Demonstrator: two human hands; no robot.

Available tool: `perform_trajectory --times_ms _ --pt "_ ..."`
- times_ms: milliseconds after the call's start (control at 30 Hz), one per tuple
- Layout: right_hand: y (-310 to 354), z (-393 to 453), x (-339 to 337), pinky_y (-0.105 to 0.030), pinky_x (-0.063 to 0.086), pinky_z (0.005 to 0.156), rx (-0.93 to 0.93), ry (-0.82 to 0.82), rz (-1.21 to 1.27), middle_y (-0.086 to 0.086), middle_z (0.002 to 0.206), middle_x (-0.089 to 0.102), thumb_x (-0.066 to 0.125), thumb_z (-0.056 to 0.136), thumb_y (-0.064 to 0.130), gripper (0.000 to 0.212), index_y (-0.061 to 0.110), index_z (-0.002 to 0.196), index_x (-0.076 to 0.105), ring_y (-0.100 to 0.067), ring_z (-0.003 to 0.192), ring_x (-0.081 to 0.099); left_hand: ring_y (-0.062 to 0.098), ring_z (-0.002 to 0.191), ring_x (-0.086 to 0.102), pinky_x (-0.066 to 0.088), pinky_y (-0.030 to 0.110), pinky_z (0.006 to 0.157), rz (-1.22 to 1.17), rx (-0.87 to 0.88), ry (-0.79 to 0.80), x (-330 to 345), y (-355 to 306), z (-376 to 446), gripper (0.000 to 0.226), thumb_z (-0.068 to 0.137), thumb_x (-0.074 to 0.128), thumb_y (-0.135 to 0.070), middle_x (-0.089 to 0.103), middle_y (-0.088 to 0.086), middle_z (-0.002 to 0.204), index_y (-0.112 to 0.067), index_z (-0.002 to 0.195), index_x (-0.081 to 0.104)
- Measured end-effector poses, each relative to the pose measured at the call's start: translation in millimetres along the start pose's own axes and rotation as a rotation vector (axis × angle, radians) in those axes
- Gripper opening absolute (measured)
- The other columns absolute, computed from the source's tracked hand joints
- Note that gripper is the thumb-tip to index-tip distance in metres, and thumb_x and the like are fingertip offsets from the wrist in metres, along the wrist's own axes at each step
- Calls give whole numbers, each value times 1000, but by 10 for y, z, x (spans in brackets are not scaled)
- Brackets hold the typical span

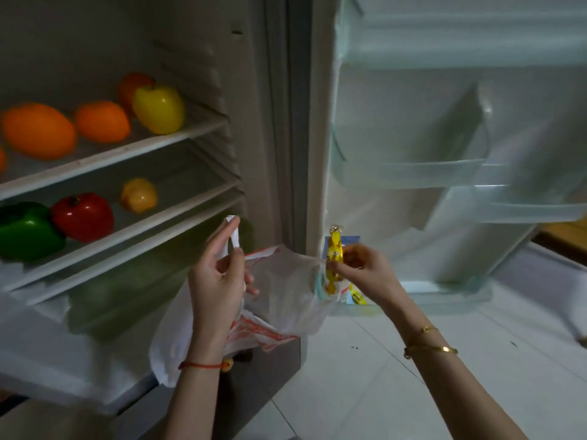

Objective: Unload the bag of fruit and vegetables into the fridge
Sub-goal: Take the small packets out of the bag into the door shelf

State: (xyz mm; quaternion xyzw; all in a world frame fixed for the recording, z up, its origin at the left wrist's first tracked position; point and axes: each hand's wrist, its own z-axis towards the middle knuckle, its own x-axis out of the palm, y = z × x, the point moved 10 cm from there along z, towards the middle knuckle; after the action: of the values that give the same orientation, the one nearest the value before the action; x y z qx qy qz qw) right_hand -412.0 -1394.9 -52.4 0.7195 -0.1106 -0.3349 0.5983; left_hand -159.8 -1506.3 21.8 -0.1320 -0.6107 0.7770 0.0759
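Note:
A white plastic bag (279, 300) with red print hangs open in front of the fridge. My left hand (219, 277) pinches one handle of the bag and holds it up. My right hand (365, 268) grips the bag's other edge together with a yellow packet (334, 258). On the upper shelf (133, 147) lie two orange fruits (38, 130), a yellow pepper (158, 109) and a red-orange fruit behind it. The shelf below holds a green pepper (25, 230), a red apple (83, 215) and a small yellow fruit (139, 195).
The fridge door (444, 138) stands open on the right with clear door bins (524, 208). A drawer (104, 300) below the shelves shows dim green shapes. White floor tiles (381, 376) lie underneath. Small packets sit in the lowest door bin.

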Motion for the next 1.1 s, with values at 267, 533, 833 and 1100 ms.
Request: perform_trajectory --times_ms 267,533,833,1100 --pt "-773 44 -774 -32 48 64 192 -243 -373 -4 71 69 78 70 26 24 10 81 64 -22 70 65 11 48 53 51 22 48 28 -6 26 137 4 -71 47 96 52 -2 69 9 83 -28 134 58" --pt "-1382 461 -353 -26 36 51 328 -22 -587 -3 62 54 73 73 33 32 13 61 50 -22 63 53 11 46 52 58 38 51 19 -8 8 53 10 -170 51 95 52 0 62 35 107 -36 130 59" --pt "-1796 583 -87 -29 44 62 376 78 -741 -7 79 61 75 69 53 43 13 76 60 -23 70 57 9 47 54 56 32 50 34 -3 -57 -139 1 -264 48 95 52 -2 57 40 113 -36 129 60" --pt "-1155 631 -367 -37 55 76 197 15 -679 -13 80 73 51 95 41 48 2 76 71 -31 80 67 11 46 52 55 36 51 35 -13 -94 -239 25 -282 52 95 51 1 54 42 116 -38 128 60"
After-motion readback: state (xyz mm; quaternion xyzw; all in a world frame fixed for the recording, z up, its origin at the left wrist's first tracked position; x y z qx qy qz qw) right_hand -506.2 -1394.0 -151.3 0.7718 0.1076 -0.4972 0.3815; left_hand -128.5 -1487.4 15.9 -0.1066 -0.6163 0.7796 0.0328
